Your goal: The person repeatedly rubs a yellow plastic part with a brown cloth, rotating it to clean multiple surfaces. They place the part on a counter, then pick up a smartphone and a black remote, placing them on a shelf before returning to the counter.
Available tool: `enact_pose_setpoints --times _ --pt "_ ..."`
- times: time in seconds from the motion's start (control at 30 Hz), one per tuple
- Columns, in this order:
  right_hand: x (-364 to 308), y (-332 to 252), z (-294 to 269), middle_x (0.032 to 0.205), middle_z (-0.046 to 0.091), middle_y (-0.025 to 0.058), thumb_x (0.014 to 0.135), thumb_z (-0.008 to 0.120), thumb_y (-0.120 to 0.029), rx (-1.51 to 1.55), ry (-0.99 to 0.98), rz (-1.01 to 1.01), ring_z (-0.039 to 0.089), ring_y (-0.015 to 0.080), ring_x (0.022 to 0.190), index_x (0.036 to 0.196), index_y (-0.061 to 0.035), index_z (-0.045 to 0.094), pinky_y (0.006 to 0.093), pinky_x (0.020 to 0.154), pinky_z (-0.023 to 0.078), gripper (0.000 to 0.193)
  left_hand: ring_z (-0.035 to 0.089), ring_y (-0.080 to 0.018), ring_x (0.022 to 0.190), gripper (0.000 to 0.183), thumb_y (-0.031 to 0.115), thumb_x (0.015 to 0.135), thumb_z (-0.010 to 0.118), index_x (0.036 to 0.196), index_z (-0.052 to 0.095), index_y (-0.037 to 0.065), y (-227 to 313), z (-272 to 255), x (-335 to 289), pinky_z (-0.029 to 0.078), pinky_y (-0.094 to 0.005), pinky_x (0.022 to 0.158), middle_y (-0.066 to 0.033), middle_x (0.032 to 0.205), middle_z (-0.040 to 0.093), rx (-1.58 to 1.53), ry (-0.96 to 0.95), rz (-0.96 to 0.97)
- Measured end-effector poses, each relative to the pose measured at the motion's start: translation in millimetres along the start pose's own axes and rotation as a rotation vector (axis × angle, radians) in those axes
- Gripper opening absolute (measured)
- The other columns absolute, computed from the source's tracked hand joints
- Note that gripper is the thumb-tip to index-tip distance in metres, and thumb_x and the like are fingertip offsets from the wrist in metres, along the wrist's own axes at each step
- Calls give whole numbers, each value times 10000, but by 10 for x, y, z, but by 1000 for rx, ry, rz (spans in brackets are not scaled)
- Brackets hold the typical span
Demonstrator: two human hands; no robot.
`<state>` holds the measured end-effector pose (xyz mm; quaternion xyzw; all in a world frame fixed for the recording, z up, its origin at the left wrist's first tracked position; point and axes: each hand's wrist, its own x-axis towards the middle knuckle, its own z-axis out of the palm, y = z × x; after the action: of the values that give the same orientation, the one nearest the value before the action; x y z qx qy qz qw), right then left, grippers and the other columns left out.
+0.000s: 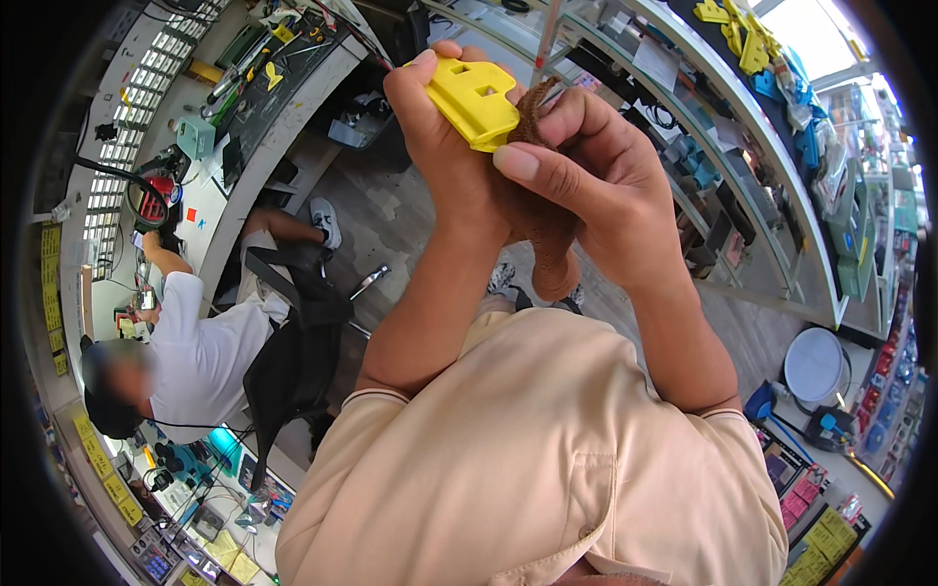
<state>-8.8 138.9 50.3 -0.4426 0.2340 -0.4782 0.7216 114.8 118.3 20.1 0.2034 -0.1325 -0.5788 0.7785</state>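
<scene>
My left hand (430, 146) grips a yellow plastic piece (471, 105) with small rectangular openings, holding it up in front of me at the top centre. The thumb lies along its left edge; most of the other fingers are behind it. Pinched in my right hand (611, 171) is a brown cloth (544, 230), its upper fold touching the right end of the yellow piece. The rest of the cloth hangs down between my two wrists. Part of the cloth is hidden behind my right fingers.
A co-worker in a white shirt (210, 337) sits on a black chair (293, 361) at the left workbench (210, 230). Glass shelving (684, 107) runs along the upper right, with yellow pieces (747, 39) on top. A round white lid (814, 363) lies at the right.
</scene>
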Motion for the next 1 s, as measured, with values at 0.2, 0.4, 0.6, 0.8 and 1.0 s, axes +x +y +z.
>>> enact_pose_setpoints --times 0.2,0.4,0.6,0.8,1.0 --pt "17 -128 -17 1009 650 4 902 782 0 -43 18 121 638 78 908 966 -69 597 224 808 522 207 568 -166 778 336 447 1007 470 1108 487 126 -12 100 21 512 -320 721 -35 930 535 47 14 54" --pt "77 -146 -44 996 659 7 896 784 4 21 7 135 645 77 901 949 -71 602 233 811 533 204 513 -156 737 308 415 1011 440 1093 468 120 -41 84 134 469 -301 666 -35 863 492 23 -90 155" --pt "93 -139 -32 1015 636 17 905 766 27 -70 -3 61 639 90 930 920 -62 567 239 830 524 219 462 -163 689 256 364 1001 442 1054 457 114 -107 175 159 427 -296 612 -38 816 447 42 -58 224" --pt "94 -88 -155 1029 619 13 903 765 33 -14 -75 -32 617 85 963 929 -67 554 242 851 515 235 555 -172 755 319 406 1040 389 1136 460 111 -141 16 201 515 -311 713 -60 927 540 -89 -246 85" --pt "84 -194 -173 1010 627 -1 894 776 25 -14 -15 81 625 79 907 926 -77 554 232 815 512 246 553 -183 734 336 420 1028 395 1127 465 107 -174 73 228 511 -329 695 -67 885 541 -76 -221 101"
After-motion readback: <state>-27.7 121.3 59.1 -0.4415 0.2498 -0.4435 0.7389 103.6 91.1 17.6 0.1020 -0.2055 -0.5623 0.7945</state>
